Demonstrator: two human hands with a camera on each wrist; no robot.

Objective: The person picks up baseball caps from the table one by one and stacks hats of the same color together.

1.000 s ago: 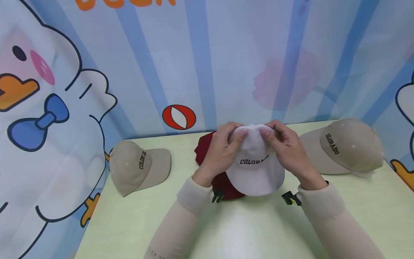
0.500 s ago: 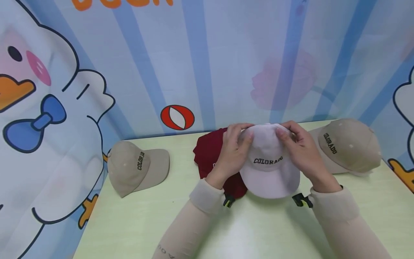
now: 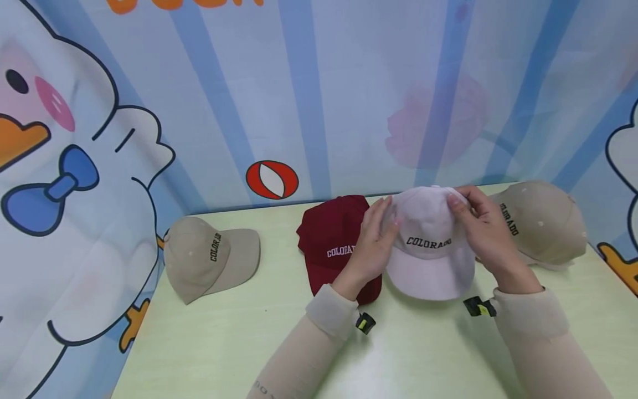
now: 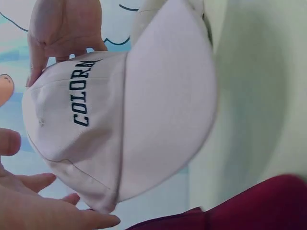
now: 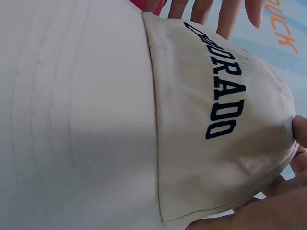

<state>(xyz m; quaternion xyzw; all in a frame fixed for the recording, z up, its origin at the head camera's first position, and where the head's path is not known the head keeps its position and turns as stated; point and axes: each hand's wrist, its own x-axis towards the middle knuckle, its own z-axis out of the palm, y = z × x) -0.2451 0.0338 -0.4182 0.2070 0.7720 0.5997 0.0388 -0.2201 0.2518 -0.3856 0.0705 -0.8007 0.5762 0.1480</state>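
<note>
A white baseball cap [image 3: 431, 271] with dark COLORADO lettering faces the front, its brim low over the table. My right hand [image 3: 490, 238] grips its crown, thumb on the front and fingers behind; the right wrist view has the thumb [image 5: 301, 130] on the fabric. On the other side, my left hand [image 3: 369, 249] has its fingers extended along the cap's edge. In the left wrist view its thumb [image 4: 8, 142] stands off the crown. A dark red cap [image 3: 334, 221] with white lettering lies just left, partly covered by my left hand.
A beige cap [image 3: 199, 255] lies at the table's left, brim to the right. Another beige cap [image 3: 548, 227] sits at the right, behind my right hand. A printed cartoon backdrop [image 3: 349, 100] rises behind the pale green table [image 3: 209, 354].
Both hands and the white cap have moved right, uncovering more of the dark red cap. My left thumb has come off the white cap's front.
</note>
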